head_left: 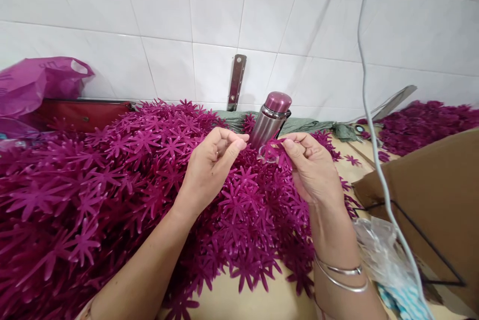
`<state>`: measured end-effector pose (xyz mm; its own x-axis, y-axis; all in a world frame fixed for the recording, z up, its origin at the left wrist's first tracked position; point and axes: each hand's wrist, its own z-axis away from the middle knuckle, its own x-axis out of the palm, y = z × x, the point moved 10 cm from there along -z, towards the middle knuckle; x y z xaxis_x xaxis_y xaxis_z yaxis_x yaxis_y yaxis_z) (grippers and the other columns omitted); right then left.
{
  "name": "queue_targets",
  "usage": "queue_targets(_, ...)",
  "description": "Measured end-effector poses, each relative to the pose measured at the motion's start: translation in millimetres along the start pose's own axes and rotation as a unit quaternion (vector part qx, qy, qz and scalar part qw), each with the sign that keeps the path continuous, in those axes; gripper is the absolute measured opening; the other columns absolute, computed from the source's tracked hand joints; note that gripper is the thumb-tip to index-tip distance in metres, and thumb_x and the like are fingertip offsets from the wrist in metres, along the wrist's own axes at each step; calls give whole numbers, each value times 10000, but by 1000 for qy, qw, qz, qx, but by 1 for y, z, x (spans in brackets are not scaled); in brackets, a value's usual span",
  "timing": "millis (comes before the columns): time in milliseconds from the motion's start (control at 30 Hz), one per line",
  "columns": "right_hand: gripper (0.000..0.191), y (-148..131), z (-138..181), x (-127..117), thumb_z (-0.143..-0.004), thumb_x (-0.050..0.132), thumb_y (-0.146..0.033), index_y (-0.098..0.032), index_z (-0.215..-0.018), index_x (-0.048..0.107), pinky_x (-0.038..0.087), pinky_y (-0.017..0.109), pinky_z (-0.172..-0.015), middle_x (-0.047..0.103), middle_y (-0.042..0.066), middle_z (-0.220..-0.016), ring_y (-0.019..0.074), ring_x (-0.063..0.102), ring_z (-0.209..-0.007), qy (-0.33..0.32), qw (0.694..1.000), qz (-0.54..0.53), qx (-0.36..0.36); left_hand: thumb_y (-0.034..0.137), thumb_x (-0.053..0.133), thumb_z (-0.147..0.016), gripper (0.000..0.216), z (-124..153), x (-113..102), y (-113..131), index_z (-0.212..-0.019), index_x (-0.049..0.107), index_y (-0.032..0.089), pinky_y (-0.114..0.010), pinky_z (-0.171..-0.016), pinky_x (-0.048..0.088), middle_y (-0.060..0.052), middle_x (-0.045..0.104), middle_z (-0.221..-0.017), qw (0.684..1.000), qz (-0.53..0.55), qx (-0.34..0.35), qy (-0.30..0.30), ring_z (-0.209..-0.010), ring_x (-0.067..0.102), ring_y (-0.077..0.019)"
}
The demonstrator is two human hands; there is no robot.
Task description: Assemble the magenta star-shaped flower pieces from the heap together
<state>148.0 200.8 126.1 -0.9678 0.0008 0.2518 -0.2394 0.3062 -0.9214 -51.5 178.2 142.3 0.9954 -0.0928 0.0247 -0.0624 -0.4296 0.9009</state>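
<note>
My left hand is closed in a pinch, thumb against forefinger, above the pile; anything between the fingertips is too small to make out. A short gap to the right, my right hand pinches a magenta artificial flower piece with narrow petals. A thin clear loop shows beside that piece, its kind unclear. Beneath both hands spreads a big heap of similar magenta flower pieces. Just behind the gap between my hands stands a steel thermos bottle with a pinkish lid, its lower part hidden.
A cardboard box fills the right side, with a clear plastic bag by it. A grey cable hangs in front. Another magenta pile lies far right. A red case and purple bag sit at left by the tiled wall.
</note>
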Motion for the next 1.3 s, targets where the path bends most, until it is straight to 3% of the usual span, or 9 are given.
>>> queue_targets(133,311,-2,5,10,-732,926,-413,-239,-802,678,396,202,-502,577,-69,-609,83,475,-527,-23,1000,8,-13,317,757,-904,253,4,18,-7,-1103,660,195,-280,-941,571,-49,767,-1112,998,-36,-7,-43,-1029,734,-166)
queue_targets(300,292,3,12,26,-794,883,-416,-229,-812,660,307,191,-464,516,-93,-559,62,381,-480,-71,997,31,6,269,707,-935,95,5,21,-10,-985,697,189,-226,-781,551,5,750,-894,998,-46,3,-39,-806,700,-117)
queue_targets(567,366,4,-4,-6,-689,940,-466,-238,-783,669,469,235,-596,621,-60,-642,106,553,-585,2,1000,7,1,273,716,-925,82,-2,0,-6,-936,739,195,-219,-749,543,8,777,-864,997,-80,12,-14,-791,710,-124)
queue_targets(633,355,4,-6,-10,-702,930,-474,-244,-798,678,495,250,-636,654,-52,-674,113,580,-606,10,1000,6,-1,288,696,-939,113,-1,-1,-4,-981,755,202,-245,-777,566,-10,800,-920,993,-116,9,-30,-828,733,-146)
queue_targets(800,410,3,-7,-8,-637,975,-433,-249,-892,711,499,252,-675,691,-62,-680,114,603,-629,-17,999,20,18,234,705,-913,262,5,5,3,-1170,753,251,-342,-1012,564,-26,802,-1154,968,-229,17,-104,-1059,749,-202)
queue_targets(900,430,5,-4,-3,-642,975,-392,-252,-956,718,497,262,-691,711,-60,-693,125,624,-649,-41,998,35,32,254,724,-900,341,8,7,4,-1241,728,259,-378,-1039,556,-43,771,-1244,961,-255,18,-110,-1128,724,-224)
queue_targets(1133,248,8,4,16,-712,926,-371,-244,-828,746,504,269,-807,734,-24,-848,133,627,-793,-67,997,37,19,414,676,-955,396,10,21,-12,-1284,673,194,-364,-990,574,-93,766,-1214,985,-138,-43,-95,-1088,733,-218)
queue_targets(1300,253,19,8,27,-708,917,-405,-231,-782,749,497,313,-967,750,9,-998,164,646,-946,-65,997,0,45,314,645,-968,162,8,30,-14,-1030,711,179,-284,-898,546,-34,771,-1006,994,-37,-38,-96,-943,713,-164)
